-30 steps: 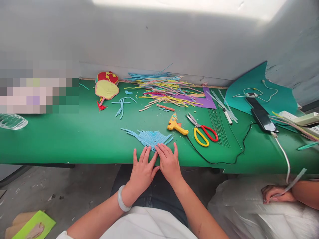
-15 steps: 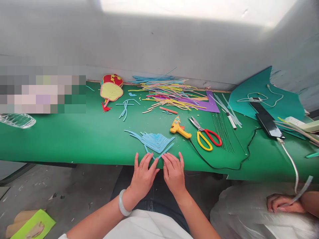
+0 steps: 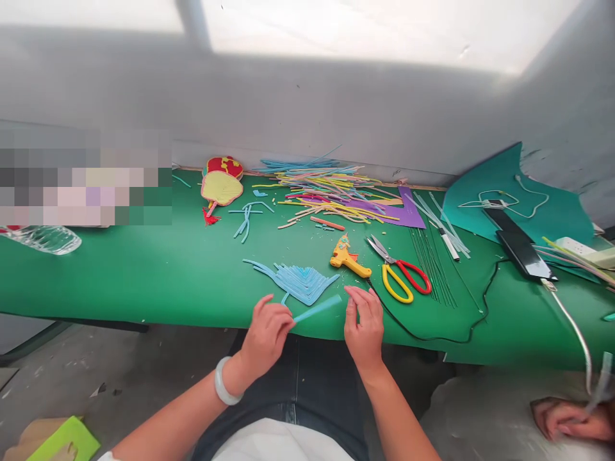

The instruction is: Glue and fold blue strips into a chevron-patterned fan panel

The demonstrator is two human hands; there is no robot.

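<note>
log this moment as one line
left hand: holds blue strip | right hand: beside strip's free end | blue panel: on table | glue gun, scissors: on table

On the bench (image 3: pixel 144 282), near its front edge, between left hand (image 3: pixel 266 336) and right hand (image 3: pixel 364 326): loose strip (image 3: pixel 319 308), one end in the left hand. Just behind, panel of strips (image 3: pixel 306 286). To the panel's right, first glue gun (image 3: pixel 350 260), then scissors (image 3: pixel 398 274). Right of the scissors, wires (image 3: pixel 431 264), with marker (image 3: pixel 450 244) just beside. At the back, near the wall (image 3: pixel 288 115), pile of strips (image 3: pixel 327 186), partly on sheet (image 3: pixel 414 212). Left of the pile, fan (image 3: pixel 221 187); before the fan, slightly rightward, offcuts (image 3: pixel 246 216). Far right, at the back, large sheet (image 3: pixel 471 186).
</note>
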